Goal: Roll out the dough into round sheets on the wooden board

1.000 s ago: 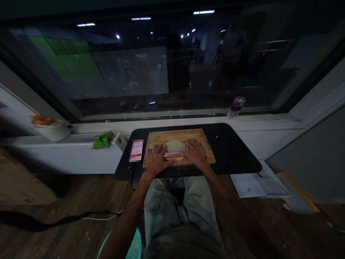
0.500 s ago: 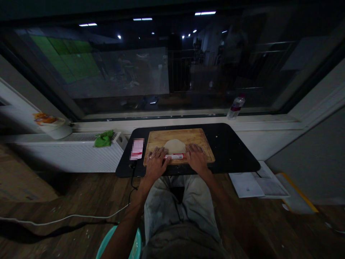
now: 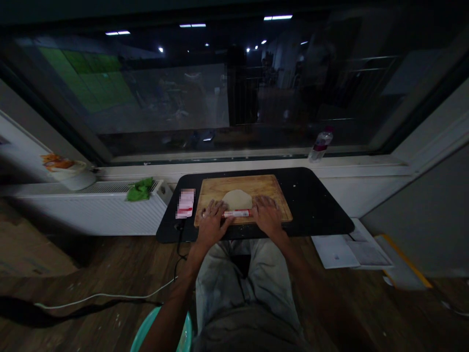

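Observation:
A rolling pin [image 3: 237,213] with a red-and-white wrapper or label lies crosswise near the front of a wooden cutting board [image 3: 252,181]. My left hand [image 3: 211,223] is over its left end, the thumb reaching toward the middle. Over the right end lies my right hand [image 3: 268,216], fingers pointing forward; both hands hold the pin down. Whitish flour or dough residue shows on the fingers. Just behind the pin rests a flat, rounded sheet of pale dough [image 3: 237,199], its front edge meeting the pin. The pin's ends are hidden under my hands.
The board sits on a black table [image 3: 318,210] with a pinkish, blurred-out item [image 3: 185,203] at left. A bottle [image 3: 321,145] stands on the windowsill. A green cloth [image 3: 139,189] and white bowl [image 3: 76,177] are on the radiator; a teal basin [image 3: 146,326] is below.
Hardly anything differs. The rolling pin and both hands stay in nearly the same place against the dough, and the view has shifted very slightly.

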`<action>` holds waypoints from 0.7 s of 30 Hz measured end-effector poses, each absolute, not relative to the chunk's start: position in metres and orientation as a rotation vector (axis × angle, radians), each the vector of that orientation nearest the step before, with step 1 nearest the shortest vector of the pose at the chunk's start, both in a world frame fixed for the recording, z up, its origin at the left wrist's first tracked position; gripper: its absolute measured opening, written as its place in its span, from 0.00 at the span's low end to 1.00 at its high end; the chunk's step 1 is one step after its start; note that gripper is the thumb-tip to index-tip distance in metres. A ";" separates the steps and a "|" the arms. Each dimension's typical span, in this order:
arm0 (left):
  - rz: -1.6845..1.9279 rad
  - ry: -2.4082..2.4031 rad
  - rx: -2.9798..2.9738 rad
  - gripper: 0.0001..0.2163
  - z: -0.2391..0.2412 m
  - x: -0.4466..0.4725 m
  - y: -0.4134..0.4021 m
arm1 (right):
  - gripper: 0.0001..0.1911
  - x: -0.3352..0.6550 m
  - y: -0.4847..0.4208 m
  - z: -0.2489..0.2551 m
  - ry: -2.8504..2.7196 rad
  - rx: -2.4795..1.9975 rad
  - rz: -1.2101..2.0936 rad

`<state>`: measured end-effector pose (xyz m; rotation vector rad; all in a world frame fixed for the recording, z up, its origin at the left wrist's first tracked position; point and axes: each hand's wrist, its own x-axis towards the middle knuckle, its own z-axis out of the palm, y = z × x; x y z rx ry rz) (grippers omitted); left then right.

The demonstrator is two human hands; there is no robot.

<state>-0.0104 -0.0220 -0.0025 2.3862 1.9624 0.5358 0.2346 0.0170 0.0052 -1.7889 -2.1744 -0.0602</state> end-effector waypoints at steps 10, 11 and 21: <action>0.347 1.914 2.455 0.33 0.016 -0.015 0.016 | 0.31 0.241 0.050 0.014 -2.324 -1.621 -0.037; 0.330 1.887 2.465 0.34 0.017 -0.017 0.017 | 0.32 0.245 0.051 0.015 -2.381 -1.560 -0.022; 0.352 1.863 2.503 0.32 0.014 -0.020 0.015 | 0.39 0.253 0.046 0.021 -2.532 -1.388 0.077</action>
